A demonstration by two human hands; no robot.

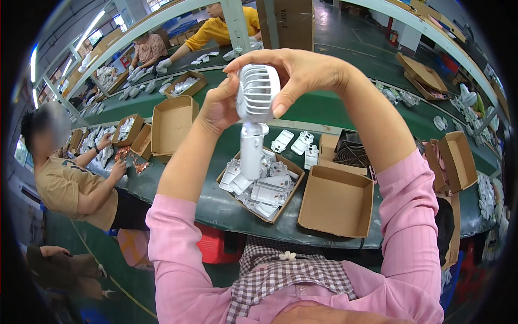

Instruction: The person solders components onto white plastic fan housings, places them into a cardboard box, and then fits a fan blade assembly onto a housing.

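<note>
A white handheld fan [251, 154] is held up in front of me, its round slatted head at the top and its handle pointing down. My left hand [220, 105] is closed on the left side of the fan head. Over the top arches my right hand [310, 75], its thumb pressing the head's right side. Under the handle, an open cardboard box [295, 190] holds several white and clear plastic casings [270, 193]. More white plastic casings [282, 140] lie on the green bench just behind that box.
Another open cardboard box [337, 202] sits to the right, with a black round-grilled fan [350, 154] behind it. A tall open box [174, 124] stands left. A metal frame post [236, 27] rises ahead. One co-worker [81, 178] works at left; others sit across the bench.
</note>
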